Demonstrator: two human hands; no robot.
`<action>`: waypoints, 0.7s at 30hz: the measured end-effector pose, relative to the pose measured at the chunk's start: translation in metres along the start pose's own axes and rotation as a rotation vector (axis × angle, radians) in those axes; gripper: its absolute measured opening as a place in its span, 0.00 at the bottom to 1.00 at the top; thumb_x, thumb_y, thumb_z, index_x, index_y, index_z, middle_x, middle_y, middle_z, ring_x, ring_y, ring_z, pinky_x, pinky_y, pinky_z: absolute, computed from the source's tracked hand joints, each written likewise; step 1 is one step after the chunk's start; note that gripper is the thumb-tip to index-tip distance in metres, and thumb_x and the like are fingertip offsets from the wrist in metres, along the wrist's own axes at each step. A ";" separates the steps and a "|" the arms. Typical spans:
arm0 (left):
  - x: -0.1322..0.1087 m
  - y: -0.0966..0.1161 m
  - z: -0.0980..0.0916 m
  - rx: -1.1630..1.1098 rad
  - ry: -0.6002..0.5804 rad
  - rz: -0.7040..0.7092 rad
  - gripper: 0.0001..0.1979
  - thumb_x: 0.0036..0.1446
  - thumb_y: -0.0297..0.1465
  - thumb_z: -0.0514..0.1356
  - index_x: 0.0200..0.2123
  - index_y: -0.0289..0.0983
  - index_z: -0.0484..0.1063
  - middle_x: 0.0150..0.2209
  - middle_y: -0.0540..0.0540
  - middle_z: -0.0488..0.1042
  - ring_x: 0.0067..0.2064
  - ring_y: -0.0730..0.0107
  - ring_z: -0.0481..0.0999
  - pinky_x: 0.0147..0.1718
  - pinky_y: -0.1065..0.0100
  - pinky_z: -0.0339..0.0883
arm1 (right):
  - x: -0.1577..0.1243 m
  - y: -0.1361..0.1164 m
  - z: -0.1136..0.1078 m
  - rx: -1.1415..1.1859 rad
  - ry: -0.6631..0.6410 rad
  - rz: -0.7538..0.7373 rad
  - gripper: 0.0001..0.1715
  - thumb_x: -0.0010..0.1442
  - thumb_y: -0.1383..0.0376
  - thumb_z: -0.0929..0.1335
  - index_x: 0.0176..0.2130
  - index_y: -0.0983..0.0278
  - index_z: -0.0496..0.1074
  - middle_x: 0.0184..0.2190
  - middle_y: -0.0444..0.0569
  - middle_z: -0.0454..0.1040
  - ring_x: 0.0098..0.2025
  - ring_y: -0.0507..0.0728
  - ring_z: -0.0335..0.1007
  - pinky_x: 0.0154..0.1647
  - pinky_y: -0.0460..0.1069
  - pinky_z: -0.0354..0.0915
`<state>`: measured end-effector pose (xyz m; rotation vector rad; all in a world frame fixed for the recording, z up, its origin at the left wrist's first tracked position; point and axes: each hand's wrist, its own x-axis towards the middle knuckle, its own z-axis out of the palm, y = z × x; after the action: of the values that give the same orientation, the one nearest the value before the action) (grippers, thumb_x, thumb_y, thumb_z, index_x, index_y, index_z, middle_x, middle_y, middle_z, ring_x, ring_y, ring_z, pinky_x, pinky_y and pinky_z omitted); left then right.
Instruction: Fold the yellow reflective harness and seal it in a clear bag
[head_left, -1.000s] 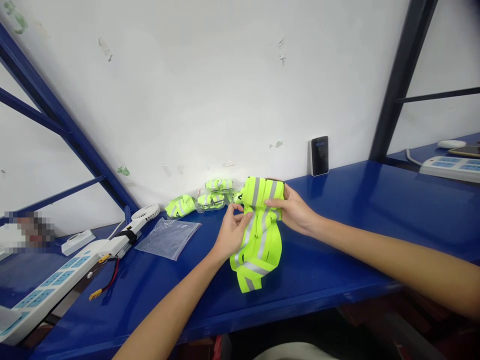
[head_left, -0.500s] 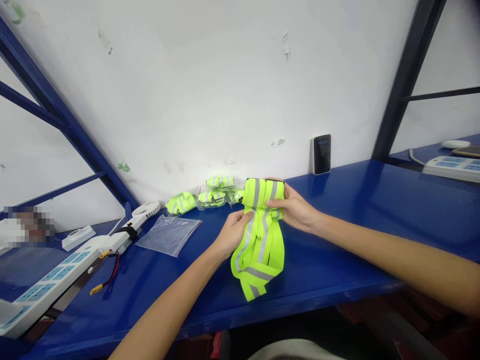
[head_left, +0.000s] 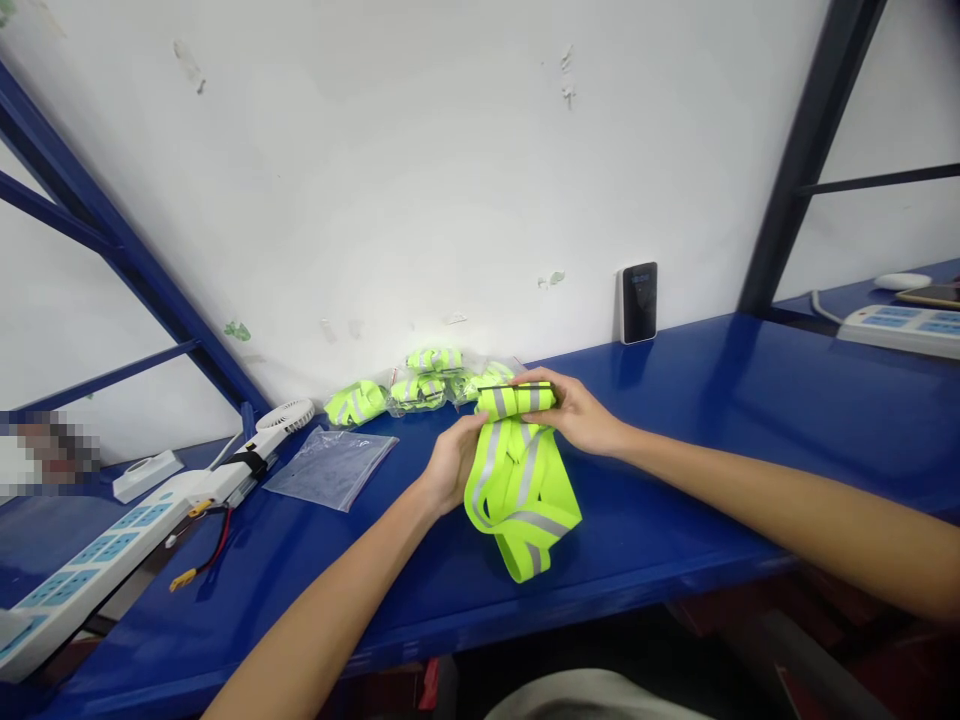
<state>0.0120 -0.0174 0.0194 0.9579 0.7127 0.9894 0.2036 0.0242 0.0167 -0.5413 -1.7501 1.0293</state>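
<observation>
Neon-yellow strapping with grey reflective stripes, a safety vest (head_left: 521, 490), lay on the blue surface (head_left: 712, 440) near its front edge. Its upper end was rolled into a tight bundle. The left hand (head_left: 448, 465) gripped the vest's left edge just below the roll, and the right hand (head_left: 574, 410) was closed over the roll's right end. Behind them, near the wall, sat bagged vests (head_left: 409, 388), with an empty clear bag (head_left: 332, 467) to the left.
</observation>
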 end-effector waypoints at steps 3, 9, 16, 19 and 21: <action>0.001 0.000 0.001 -0.019 -0.044 -0.067 0.25 0.56 0.47 0.59 0.47 0.34 0.74 0.42 0.38 0.79 0.46 0.49 0.78 0.46 0.55 0.70 | -0.003 0.000 0.004 -0.111 -0.094 -0.098 0.23 0.55 0.72 0.67 0.49 0.56 0.73 0.48 0.47 0.74 0.52 0.61 0.69 0.55 0.60 0.63; 0.005 -0.004 -0.001 -0.022 -0.007 -0.017 0.26 0.58 0.47 0.58 0.51 0.35 0.72 0.45 0.39 0.79 0.48 0.51 0.78 0.48 0.56 0.70 | -0.008 -0.009 0.012 -0.218 -0.189 -0.236 0.36 0.53 0.79 0.62 0.56 0.52 0.69 0.56 0.45 0.71 0.59 0.60 0.64 0.61 0.61 0.58; 0.003 0.002 0.000 -0.090 0.042 0.037 0.30 0.58 0.50 0.55 0.54 0.33 0.70 0.46 0.37 0.79 0.49 0.49 0.77 0.50 0.55 0.69 | -0.009 -0.008 -0.001 -0.177 -0.022 -0.146 0.40 0.54 0.70 0.70 0.60 0.52 0.55 0.62 0.49 0.57 0.65 0.63 0.52 0.63 0.61 0.56; 0.004 0.003 -0.002 -0.140 0.038 0.070 0.33 0.59 0.52 0.52 0.55 0.32 0.70 0.47 0.37 0.79 0.51 0.48 0.76 0.53 0.54 0.67 | -0.005 0.001 -0.004 -0.152 0.115 -0.025 0.23 0.54 0.64 0.72 0.49 0.56 0.64 0.52 0.50 0.63 0.58 0.63 0.61 0.55 0.60 0.64; 0.005 0.003 -0.004 -0.157 0.017 0.081 0.33 0.59 0.53 0.52 0.54 0.32 0.70 0.47 0.37 0.78 0.51 0.48 0.76 0.54 0.54 0.66 | -0.002 0.005 -0.003 -0.155 0.121 0.049 0.14 0.54 0.60 0.72 0.40 0.59 0.69 0.47 0.50 0.65 0.53 0.62 0.65 0.52 0.60 0.66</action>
<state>0.0093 -0.0105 0.0201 0.8473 0.6050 1.1096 0.2068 0.0261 0.0119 -0.7318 -1.7249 0.8800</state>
